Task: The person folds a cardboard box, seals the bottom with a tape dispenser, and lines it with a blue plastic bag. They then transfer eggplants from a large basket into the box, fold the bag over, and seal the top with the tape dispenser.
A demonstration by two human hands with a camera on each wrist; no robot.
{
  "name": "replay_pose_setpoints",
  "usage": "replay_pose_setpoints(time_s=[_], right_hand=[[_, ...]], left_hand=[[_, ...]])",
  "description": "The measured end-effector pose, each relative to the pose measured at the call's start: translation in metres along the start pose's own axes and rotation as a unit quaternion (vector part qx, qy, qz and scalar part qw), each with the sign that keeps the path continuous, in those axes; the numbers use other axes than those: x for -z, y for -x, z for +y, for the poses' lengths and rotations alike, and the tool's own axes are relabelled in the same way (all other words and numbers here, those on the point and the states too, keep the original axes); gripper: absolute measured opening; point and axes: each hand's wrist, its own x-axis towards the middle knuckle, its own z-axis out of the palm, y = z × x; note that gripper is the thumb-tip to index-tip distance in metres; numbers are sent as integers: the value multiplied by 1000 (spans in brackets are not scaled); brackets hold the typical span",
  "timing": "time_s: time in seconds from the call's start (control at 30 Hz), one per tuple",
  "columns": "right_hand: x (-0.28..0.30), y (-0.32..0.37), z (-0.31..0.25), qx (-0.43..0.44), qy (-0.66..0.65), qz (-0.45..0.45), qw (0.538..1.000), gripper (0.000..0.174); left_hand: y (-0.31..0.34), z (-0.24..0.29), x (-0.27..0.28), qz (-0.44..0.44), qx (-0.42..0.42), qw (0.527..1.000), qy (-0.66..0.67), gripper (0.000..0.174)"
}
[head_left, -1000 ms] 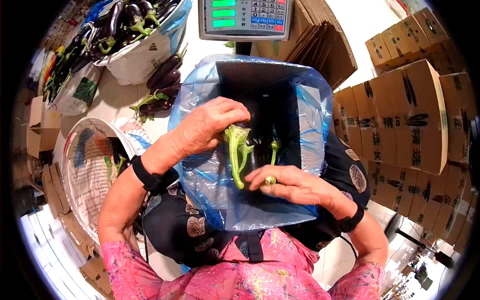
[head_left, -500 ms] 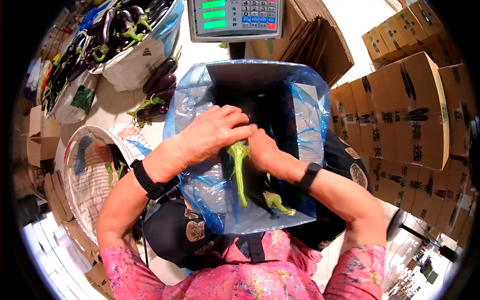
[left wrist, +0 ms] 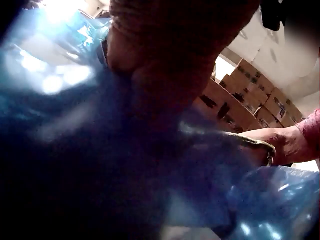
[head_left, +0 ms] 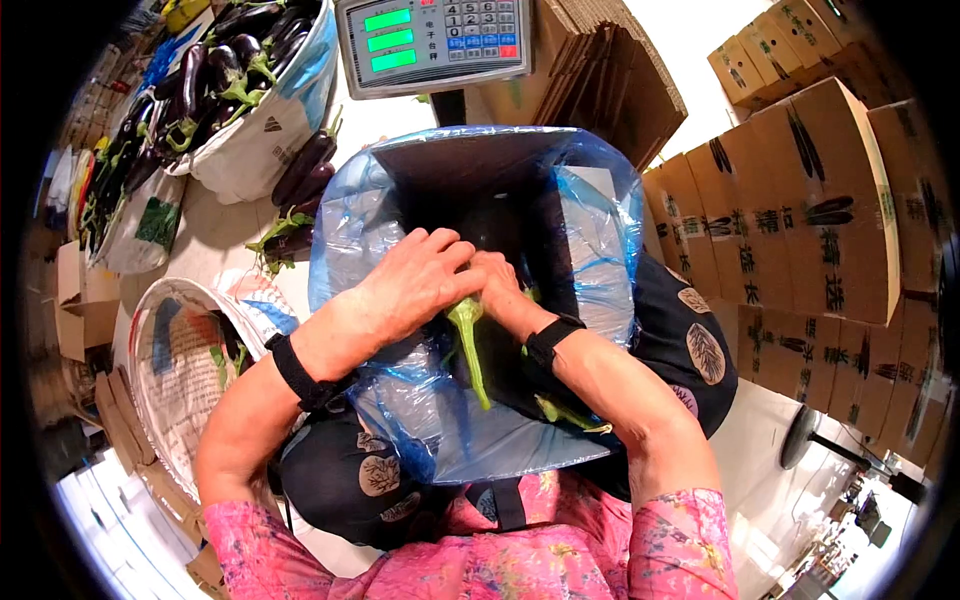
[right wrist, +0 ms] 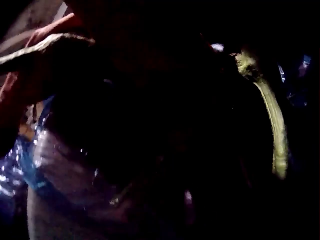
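Side by side, half-bending left hand (head_left: pixel 415 285) over green stalk (head_left: pixel 469 345), hiding fingertips of right hand (head_left: pixel 502 295), leaving grips unclear; now part-covering second stalk (head_left: pixel 572 414) by box (head_left: pixel 500 458)'s near edge, still working at the first.

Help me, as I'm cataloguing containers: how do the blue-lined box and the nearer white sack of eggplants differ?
The blue-lined box sits between the person's legs; the white sack stands off to their left. The box looks angular, with translucent plastic over its rim; the sack is rounded and opaque. Both are open-topped, with green stems showing.

Curved green stem (right wrist: pixel 276 125) right; blue plastic (right wrist: pixel 37 175) lower left.
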Motion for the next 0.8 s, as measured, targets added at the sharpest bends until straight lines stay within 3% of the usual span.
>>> replay_pose_setpoints(time_s=[0.2,0.23,0.33,0.37,0.47,0.5,0.63,0.73,0.77,0.8], right_hand=[[6,12,-12,49,6,16,999,25],[2,8,-14,25,22,11,999,24],[-2,-3,-17,1,69,-13,998,26],[-2,3,-11,50,75,8,996,27],[0,1,-6,45,57,-6,997,30],[4,-2,-14,-38,29,-27,998,37],[40,20,-33,2,132,-48,990,39],[35,29,-34,77,219,18,973,33],[23,33,-28,120,292,93,944,36],[18,33,-24,120,290,107,943,37]], left_hand=[[-1,3,6,3,20,1000,-8,37],[-1,3,8,7,23,1000,-8,37],[0,-1,16,19,19,999,17,42],[2,-2,18,22,18,999,30,44],[6,-5,21,22,12,998,55,48],[7,-5,22,27,22,997,62,49],[10,-2,22,61,47,994,78,49],[12,-1,17,98,43,994,24,43],[11,0,14,108,37,993,-2,40],[10,2,10,97,30,995,-20,38]])
